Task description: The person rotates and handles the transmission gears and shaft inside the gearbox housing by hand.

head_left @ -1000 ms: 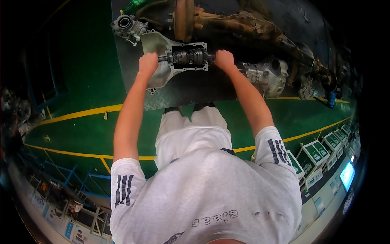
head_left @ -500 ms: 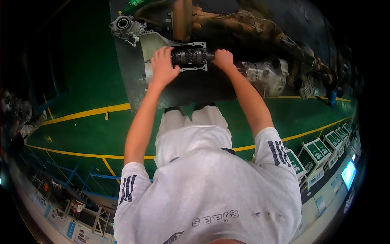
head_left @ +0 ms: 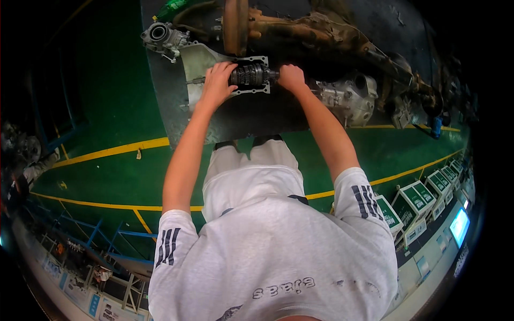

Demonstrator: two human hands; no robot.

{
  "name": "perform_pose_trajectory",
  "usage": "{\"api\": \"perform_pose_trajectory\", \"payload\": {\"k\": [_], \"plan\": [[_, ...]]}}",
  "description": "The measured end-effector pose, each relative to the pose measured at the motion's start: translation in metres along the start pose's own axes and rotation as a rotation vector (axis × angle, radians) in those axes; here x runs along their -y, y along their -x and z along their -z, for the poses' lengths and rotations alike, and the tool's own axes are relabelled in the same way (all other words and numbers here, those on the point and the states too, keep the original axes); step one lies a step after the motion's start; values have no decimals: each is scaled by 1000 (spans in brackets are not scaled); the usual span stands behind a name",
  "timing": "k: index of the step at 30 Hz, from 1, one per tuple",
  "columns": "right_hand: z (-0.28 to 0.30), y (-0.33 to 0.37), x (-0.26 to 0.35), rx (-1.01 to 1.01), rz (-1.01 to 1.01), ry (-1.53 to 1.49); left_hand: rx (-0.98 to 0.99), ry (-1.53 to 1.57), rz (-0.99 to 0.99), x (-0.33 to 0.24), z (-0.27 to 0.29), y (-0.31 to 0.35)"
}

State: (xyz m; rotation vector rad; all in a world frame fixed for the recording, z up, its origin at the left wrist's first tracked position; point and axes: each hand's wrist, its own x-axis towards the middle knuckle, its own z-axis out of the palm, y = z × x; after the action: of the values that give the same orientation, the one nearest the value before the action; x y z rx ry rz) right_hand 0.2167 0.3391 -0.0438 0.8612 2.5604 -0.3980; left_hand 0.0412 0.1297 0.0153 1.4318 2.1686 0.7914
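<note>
A gear shaft (head_left: 249, 75) with several dark toothed gears lies along an open, silver-grey gearbox housing half (head_left: 196, 60) on the dark workbench. My left hand (head_left: 217, 85) grips the left part of the gears, fingers curled over the far side and thumb on the near side. Left of that hand a thin shaft end pokes out over the housing. Just past the housing's right edge, my right hand (head_left: 292, 78) is closed around the other end of the shaft. Palms and knuckles hide both gripped parts.
Behind the housing stretches a rusty axle assembly (head_left: 300, 29). A silver casting (head_left: 350, 99) sits right of my right hand, and a smaller metal housing (head_left: 160, 35) at the bench's left corner. A green bottle (head_left: 172, 7) lies at the far left.
My left hand has shifted slightly right along the gears, baring more of the thin shaft end to its left. The right hand keeps its hold, nearly still. The whole view has drifted a little.
</note>
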Motion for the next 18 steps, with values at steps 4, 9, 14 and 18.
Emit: {"api": "perform_pose_trajectory", "payload": {"k": [4, 9, 14, 18], "plan": [[13, -1, 0, 82, 49, -11, -15, 20, 25, 3, -1, 3], [5, -10, -13, 177, 104, -7, -46, 58, -4, 5, 2, 5], [-13, 17, -9, -230, 219, -54, -46, 11, 25, 7, 0, 11], [-15, 18, -5, -310, 186, -18, -62, -7, 20, 7, -2, 10]]}}
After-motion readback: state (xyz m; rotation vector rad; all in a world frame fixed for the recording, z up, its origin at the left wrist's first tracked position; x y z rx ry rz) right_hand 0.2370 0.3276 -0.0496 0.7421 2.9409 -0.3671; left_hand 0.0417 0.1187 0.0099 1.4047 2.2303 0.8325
